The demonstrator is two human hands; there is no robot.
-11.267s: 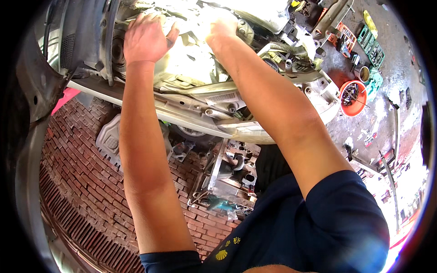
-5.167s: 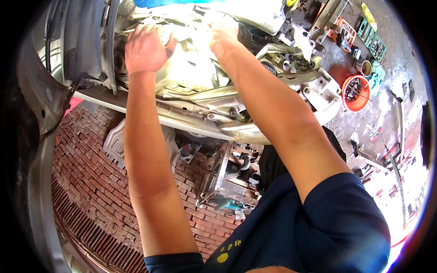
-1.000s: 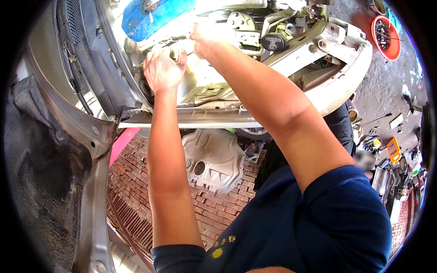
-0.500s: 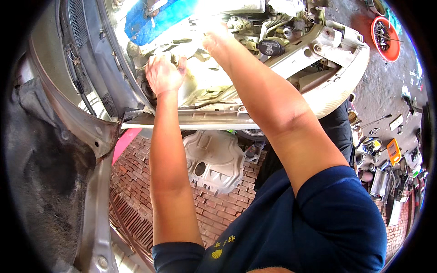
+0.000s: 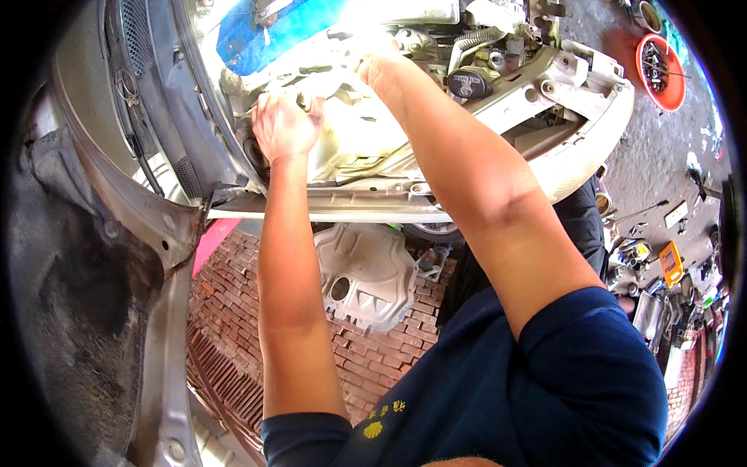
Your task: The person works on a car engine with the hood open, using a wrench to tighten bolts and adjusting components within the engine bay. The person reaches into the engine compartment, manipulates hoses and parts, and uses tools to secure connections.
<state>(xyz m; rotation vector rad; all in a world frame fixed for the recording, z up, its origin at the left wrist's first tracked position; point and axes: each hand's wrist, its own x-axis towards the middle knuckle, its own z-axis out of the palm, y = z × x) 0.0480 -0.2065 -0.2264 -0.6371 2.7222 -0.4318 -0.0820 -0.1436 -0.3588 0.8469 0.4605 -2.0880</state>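
Observation:
My left hand (image 5: 285, 128) reaches into the open engine bay (image 5: 366, 128) of a car, near its inner left side. Its fingers bend down over the pale, glare-lit parts there, with the thumb a little apart; whatever they grip is hidden. Farther in and to the right, my right hand (image 5: 377, 59) is bent at the wrist among the engine parts. Strong glare washes out its fingers, so any hold is unclear. Beyond both hands lies a bright blue sheet or panel (image 5: 272, 33). A black round cap (image 5: 469, 82) sits right of my right forearm.
The silvery front body edge (image 5: 350, 210) crosses below my forearms. A large pale cover or tray (image 5: 366, 268) lies on the brick floor. At the left is the worn door lining (image 5: 70, 296). Far right stand a red bowl of metal parts (image 5: 660, 71) and a yellow-orange case (image 5: 671, 263).
My right hand and forearm have shifted slightly to the right. The left hand stays at the same place in the engine bay. The whole view has moved a little.

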